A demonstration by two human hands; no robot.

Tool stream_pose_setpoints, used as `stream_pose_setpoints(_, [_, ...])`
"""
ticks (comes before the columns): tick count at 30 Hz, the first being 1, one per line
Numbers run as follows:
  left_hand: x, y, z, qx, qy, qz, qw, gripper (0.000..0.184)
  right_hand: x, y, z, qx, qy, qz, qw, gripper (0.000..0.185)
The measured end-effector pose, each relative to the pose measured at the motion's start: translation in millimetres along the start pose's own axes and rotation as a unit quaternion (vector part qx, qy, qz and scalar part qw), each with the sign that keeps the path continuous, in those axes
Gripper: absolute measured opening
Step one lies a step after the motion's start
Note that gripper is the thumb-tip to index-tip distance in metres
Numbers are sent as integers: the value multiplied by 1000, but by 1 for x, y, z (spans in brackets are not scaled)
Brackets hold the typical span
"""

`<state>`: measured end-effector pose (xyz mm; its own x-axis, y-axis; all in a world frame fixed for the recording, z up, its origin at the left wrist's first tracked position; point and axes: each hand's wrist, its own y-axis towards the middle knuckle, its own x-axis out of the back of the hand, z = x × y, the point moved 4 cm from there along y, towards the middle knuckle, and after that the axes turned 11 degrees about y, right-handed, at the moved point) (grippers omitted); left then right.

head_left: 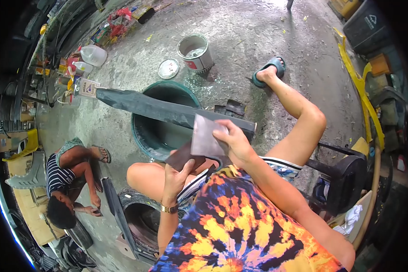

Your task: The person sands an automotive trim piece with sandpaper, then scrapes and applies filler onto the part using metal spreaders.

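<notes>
My left hand [179, 179], with a watch at the wrist, pinches a dark brown sheet [180, 156]. A grey rectangular sheet [207, 136] is gripped by my right hand [233, 139], fingers bent around its right edge. The two sheets overlap, and I cannot tell if they are joined. Just beyond them, a long dark grey panel [154, 105] lies across a round green tub [137, 136] with cloudy liquid inside. The panel's right end is close to my right hand.
Past the tub stand an open can [199, 59] and a round lid [168, 68]. Another person [61, 174] crouches at the left. A tire [143, 213] and a long dark part [118, 213] are at lower left. Plastic jugs [94, 55] stand upper left; a black stool [349, 177] is right.
</notes>
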<state>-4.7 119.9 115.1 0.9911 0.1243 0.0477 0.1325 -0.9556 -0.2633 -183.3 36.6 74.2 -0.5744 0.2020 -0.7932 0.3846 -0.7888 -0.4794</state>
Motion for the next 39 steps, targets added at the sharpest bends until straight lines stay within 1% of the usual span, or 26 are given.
stream_pose_setpoints(1, [3,2,0,-58,174,47,982,30,-9,7,9,17,-9,19,1000,35])
stream_pose_setpoints(2, [2,-1,1,-60,163,64,983,34,-20,12,20,32,-17,40,999,35])
stream_pose_setpoints(3, [5,1,-8,-162,330,21,930,38,-26,9,34,47,0,52,998,33])
stream_pose_setpoints(4, [7,2,-17,-257,483,-27,836,42,-30,5,48,59,-21,31,998,35])
stream_pose_setpoints(5, [10,1,-23,-285,536,-65,792,44,-22,5,52,72,-21,14,997,37])
stream_pose_setpoints(6, [15,2,-25,-290,556,-97,773,44,-11,4,54,83,-22,-3,996,39])
stream_pose_setpoints(9, [21,3,-21,-300,594,-178,725,42,2,-19,37,6,23,-18,1000,39])
stream_pose_setpoints(11, [18,4,-21,-310,598,-179,717,43,9,-33,17,-41,34,8,999,38])
stream_pose_setpoints(12, [16,3,-21,-314,603,-182,711,43,2,-37,7,-52,46,-23,997,38])
stream_pose_setpoints(14, [12,-2,-19,-340,595,-164,710,43,0,-25,3,-2,16,-12,1000,38])
stream_pose_setpoints(16, [4,-12,-20,-387,555,-115,727,43,-4,-6,31,97,-3,-24,995,37])
stream_pose_setpoints(18, [-2,-13,-15,-353,392,-72,846,47,-12,-1,69,152,-18,-3,988,39])
stream_pose_setpoints(19, [0,-12,-1,-340,300,-63,889,47,-11,1,84,174,-31,-2,984,41])
stream_pose_setpoints(20, [-1,-15,16,-257,182,-62,947,42,-12,-4,97,176,-52,-18,983,39])
stream_pose_setpoints(21, [-4,-15,10,-151,81,-91,981,40,-6,-7,106,168,-87,-22,982,37])
stream_pose_setpoints(22, [-7,-16,4,-43,-25,-114,992,39,2,-12,114,163,-122,-27,979,36])
stream_pose_setpoints(26, [-6,-10,26,1,-106,-104,989,46,48,-34,116,147,-154,-30,977,34])
stream_pose_setpoints(28, [-6,-6,53,7,-20,-41,999,48,52,-45,106,137,-119,-57,982,32])
stream_pose_setpoints(30, [-12,0,40,-8,30,13,999,47,45,-51,96,113,-75,-64,989,35])
stream_pose_setpoints(31, [-13,3,47,22,46,58,997,46,43,-54,92,103,-50,-73,991,37])
stream_pose_setpoints(32, [-14,8,44,-50,87,45,994,43,38,-55,90,127,-102,-58,985,37])
stream_pose_setpoints(34, [-14,17,32,-74,23,30,997,39,34,-56,85,173,-201,-33,964,37])
stream_pose_setpoints(35, [-13,20,32,-43,-15,21,999,38,43,-52,90,211,-392,-9,895,39])
stream_pose_setpoints(37, [-11,25,34,18,-93,4,995,37,13,-54,79,238,-463,48,852,41])
stream_pose_setpoints(38, [-13,28,32,3,-116,-10,993,37,-5,-54,72,250,-498,78,827,41])
stream_pose_setpoints(39, [-15,32,29,-12,-139,-25,990,37,-25,-53,67,285,-561,150,763,47])
